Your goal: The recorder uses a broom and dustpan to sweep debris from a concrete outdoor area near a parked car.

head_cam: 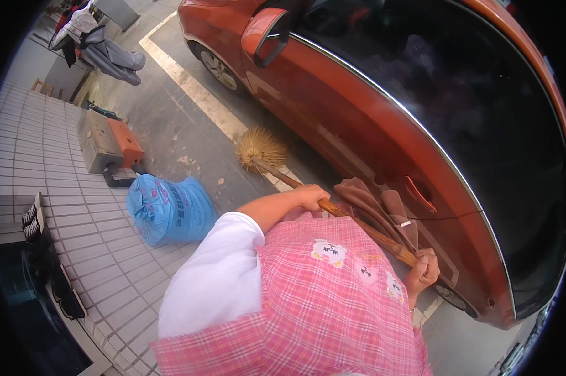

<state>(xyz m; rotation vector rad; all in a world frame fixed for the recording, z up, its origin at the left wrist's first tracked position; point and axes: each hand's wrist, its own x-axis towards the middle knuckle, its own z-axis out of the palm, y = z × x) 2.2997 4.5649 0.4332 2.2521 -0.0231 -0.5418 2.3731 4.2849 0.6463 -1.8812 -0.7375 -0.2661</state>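
A straw broom with a wooden handle (381, 238) slants across my front. My left hand (312, 197) is wrapped around the handle partway down. My right hand (421, 271) grips it near the upper end. The round straw head (260, 148) is down at the pavement, over the painted parking line. Between the handle and the car door is a brown cloth (398, 218) with a small white tag. It narrows towards my right hand; whether those fingers hold it too I cannot tell. A pink checked apron (306, 282) with animal-face patches covers my body.
An orange-red car (339, 131) stands close along the right, its side mirror (264, 35) jutting out. At left are a tied blue bag (175, 211), an orange box (125, 141), a grey box (99, 143), and a tiled wall (95, 225). Grey-draped cloth (111, 54) is farther off.
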